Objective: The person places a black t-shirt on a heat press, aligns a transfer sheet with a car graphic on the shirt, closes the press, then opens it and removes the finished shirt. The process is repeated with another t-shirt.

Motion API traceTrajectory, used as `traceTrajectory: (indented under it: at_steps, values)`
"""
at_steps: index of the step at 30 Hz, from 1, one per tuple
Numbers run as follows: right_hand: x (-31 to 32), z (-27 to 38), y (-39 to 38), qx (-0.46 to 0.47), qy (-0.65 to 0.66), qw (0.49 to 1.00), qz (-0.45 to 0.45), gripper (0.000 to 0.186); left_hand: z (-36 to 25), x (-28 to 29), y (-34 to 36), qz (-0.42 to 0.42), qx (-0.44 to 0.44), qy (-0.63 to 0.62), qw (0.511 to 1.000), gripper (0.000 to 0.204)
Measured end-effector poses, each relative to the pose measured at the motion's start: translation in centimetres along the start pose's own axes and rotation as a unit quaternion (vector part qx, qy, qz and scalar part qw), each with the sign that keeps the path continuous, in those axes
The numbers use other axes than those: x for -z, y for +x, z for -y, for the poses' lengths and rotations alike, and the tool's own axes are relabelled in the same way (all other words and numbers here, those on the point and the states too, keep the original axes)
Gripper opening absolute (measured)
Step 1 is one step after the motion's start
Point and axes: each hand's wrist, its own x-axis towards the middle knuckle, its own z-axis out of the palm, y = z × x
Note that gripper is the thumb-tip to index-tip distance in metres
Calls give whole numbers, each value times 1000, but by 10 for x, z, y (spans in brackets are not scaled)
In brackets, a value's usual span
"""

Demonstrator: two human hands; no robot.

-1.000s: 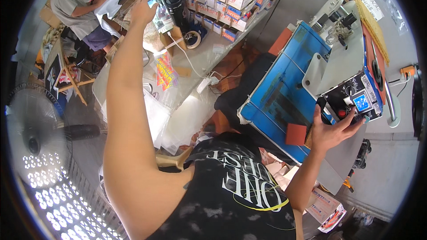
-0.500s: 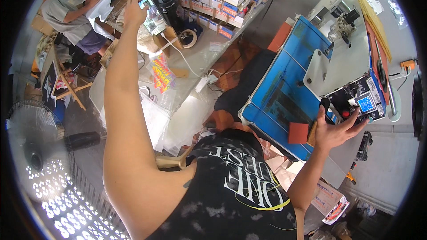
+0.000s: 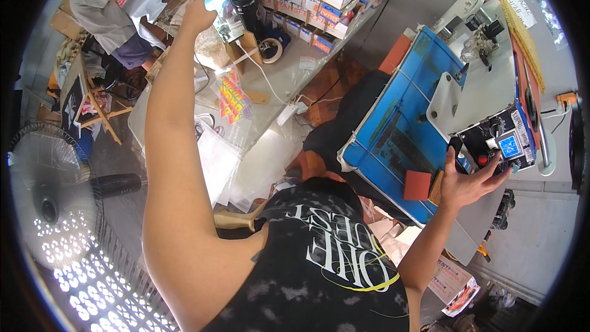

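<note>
My left arm reaches far forward, and my left hand (image 3: 198,15) is closed at the left edge of a smartphone (image 3: 228,23) with a lit screen. A white cable runs from the phone's lower end, and a brown wooden block (image 3: 251,48) stands just behind and below it. On the right, my right hand (image 3: 470,185) is spread over the lower edge of a black control panel (image 3: 481,137) on a grey machine (image 3: 488,101). Its fingers lie near the red button (image 3: 483,160) and below the blue-lit display (image 3: 509,146). Nothing shows in its grasp.
A blue-topped table (image 3: 384,138) lies left of the machine, with a red-brown block (image 3: 417,185) on it. Small cardboard boxes (image 3: 307,3) are stacked at the back. A fan (image 3: 52,206) stands at left. Another person (image 3: 104,12) works at the far left with white cloth.
The whole view has shifted slightly, so most things sit farther right. My hands keep their places at the phone and the panel. The other person's arm and cloth have moved.
</note>
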Motion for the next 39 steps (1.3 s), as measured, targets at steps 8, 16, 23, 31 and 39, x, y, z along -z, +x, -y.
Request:
traceTrajectory:
  at_steps: [8, 16, 23, 31, 39]
  values:
    - [1, 0, 0, 14, -2, 1000, 0, 108, -12, 17, 2, -72, -15, -44, 996, 61]
    - [1, -1, 0, 15, 38, 999, -12, 105, -39, 38, -80, -212, -38, -53, 975, 38]
    - [13, -6, 0, 23, 98, 994, 33, 88, -134, -12, -303, -63, 26, -203, 977, 16]
    - [19, -21, -9, 76, 366, 927, 33, 34, -166, -98, -503, 599, 161, -78, 781, 31]
    - [24, -11, 1, 134, 207, 964, 101, 22, -111, -170, -591, 661, 23, 0, 750, 35]
